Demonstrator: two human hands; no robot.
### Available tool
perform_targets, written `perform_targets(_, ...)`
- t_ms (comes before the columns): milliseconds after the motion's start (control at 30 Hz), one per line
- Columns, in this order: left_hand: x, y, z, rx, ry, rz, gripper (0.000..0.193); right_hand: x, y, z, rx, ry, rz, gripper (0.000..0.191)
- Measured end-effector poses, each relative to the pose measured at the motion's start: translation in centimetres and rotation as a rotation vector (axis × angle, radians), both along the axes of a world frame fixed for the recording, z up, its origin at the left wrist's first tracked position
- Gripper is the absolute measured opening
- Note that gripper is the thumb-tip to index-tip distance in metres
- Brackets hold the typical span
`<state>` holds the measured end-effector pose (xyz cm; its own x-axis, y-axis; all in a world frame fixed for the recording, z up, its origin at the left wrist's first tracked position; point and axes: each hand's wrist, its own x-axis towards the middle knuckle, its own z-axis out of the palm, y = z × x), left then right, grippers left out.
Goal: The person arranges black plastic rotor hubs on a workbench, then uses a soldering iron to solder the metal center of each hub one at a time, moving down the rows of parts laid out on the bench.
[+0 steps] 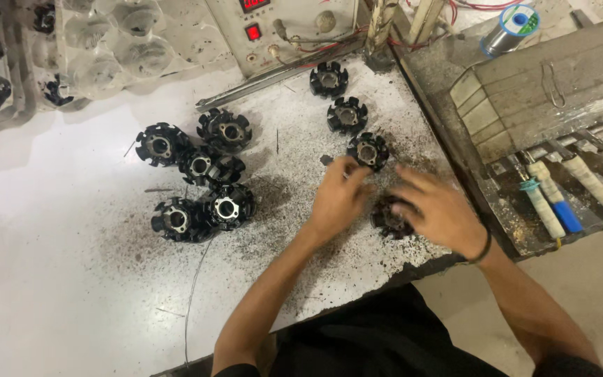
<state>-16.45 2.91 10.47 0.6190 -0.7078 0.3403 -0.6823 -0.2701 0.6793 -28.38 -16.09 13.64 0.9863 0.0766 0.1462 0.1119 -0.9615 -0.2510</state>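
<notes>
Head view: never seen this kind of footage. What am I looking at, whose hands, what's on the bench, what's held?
There is one picture, from a camera worn on a person's head, looking down at their own two bare hands. No robot is involved.

The white bench is speckled with dark grit. On it lie black round toothed parts, like small motor cores: a cluster of five on the left and a line of three running down toward the hands.

The left hand pinches something small by the nearest core of that line; it is too small to identify. The right hand covers and grips another core.

Behind stands a control box with red displays. At right a solder spool and a tray of hand tools.
</notes>
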Motion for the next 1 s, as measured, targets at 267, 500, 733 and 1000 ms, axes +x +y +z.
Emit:
perform_targets(267,6.7,-2.6,-2.9,-0.051,-0.086,0.064,0.042,0.1,1.4,-1.7,0.139,-0.076,-0.075,0.034)
perform_targets(500,5.8,-3.1,-2.1,-0.031,0.054,0.117,0.045,2.3,0.9,0.2,0.0,-0.002,0.04,0.033)
perform_targets(733,7.3,7.5,4.0,0.282,-0.519,0.586,0.066,1.6,1.4,2.3,-0.063,-0.089,0.014,0.049)
perform_targets(1000,11.7,14.7,8.6,0.638,-0.22,0.722,0.033,2.5,1.8,1.5,-0.184,-0.12,0.057,0.053)
